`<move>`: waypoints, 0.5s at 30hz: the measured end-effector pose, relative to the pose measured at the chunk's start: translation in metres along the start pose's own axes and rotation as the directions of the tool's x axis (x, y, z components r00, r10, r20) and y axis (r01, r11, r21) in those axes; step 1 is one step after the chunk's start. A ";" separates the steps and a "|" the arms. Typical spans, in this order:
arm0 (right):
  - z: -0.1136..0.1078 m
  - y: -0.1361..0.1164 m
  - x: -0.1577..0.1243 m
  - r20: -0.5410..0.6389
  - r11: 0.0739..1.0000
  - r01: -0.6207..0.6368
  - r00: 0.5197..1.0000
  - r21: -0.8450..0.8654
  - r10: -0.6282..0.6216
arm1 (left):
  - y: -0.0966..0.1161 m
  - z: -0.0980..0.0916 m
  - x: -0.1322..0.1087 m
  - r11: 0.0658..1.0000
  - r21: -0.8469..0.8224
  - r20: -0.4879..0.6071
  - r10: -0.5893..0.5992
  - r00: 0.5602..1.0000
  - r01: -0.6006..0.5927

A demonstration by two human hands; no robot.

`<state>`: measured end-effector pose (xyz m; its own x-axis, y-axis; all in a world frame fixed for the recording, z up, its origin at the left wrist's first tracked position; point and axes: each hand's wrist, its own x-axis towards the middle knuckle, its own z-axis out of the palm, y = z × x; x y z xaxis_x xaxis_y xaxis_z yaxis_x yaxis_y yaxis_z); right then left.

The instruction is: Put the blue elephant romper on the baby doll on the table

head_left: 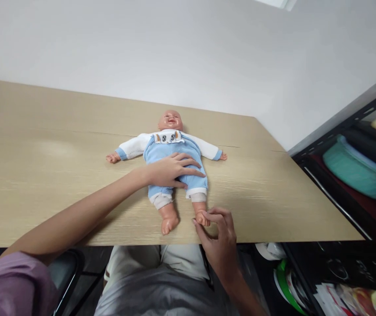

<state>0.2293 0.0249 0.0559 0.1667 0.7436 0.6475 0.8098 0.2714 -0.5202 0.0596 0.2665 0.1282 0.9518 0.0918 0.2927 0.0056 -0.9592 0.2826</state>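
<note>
A baby doll (pixel 158 152) in a light blue and white outfit lies on its back on the wooden table, head away from me and arms spread. My left hand (pixel 172 170) rests flat across the doll's lower body, fingers stretched out and pointing right. Down by the table's front edge, my right hand (pixel 220 235) has its thumb and fingertips around the toes of the doll's foot (pixel 200 213) on the right. The other bare foot (pixel 169 219) lies free, toes toward me. Part of the blue clothing is hidden under my left hand.
The wooden table (pixel 59 175) meets a white wall (pixel 125 48) at the back. To the right stands a dark rack holding a teal item (pixel 355 171). Below it are a green round object (pixel 286 285) and printed papers (pixel 355 300). A chair (pixel 64 276) is at lower left.
</note>
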 end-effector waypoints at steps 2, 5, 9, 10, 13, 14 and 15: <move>0.001 -0.002 0.000 -0.007 1.000 0.006 1.000 0.019 -0.006 | 0.001 -0.001 -0.001 1.000 0.000 0.003 -0.002 1.000 0.002; 0.002 -0.002 0.002 0.003 0.999 -0.001 1.000 0.039 0.000 | 0.002 -0.003 -0.002 1.000 -0.012 -0.005 -0.005 1.000 0.005; 0.001 -0.001 0.006 0.005 0.997 -0.006 1.000 0.074 0.006 | 0.002 -0.003 -0.002 1.000 -0.011 0.000 -0.010 1.000 0.010; 0.001 -0.001 0.007 0.002 0.997 -0.007 1.000 0.081 0.007 | 0.002 -0.002 -0.001 1.000 -0.004 0.004 -0.011 1.000 0.011; 0.001 -0.001 0.007 0.015 0.996 -0.005 1.000 0.085 0.004 | 0.002 0.001 0.001 1.000 0.022 0.016 -0.011 1.000 0.011; 0.001 -0.001 0.006 0.024 0.997 -0.006 1.000 0.080 0.004 | 0.003 0.001 0.001 0.999 0.031 0.021 -0.010 1.000 0.009; 0.000 -0.001 0.004 0.036 0.997 -0.007 0.999 0.071 0.005 | 0.005 0.000 0.001 0.999 0.037 0.026 -0.006 1.000 0.005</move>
<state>0.2293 0.0273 0.0593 0.1500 0.7664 0.6246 0.7667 0.3087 -0.5629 0.0609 0.2618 0.1301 0.9594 0.0901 0.2672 0.0213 -0.9680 0.2501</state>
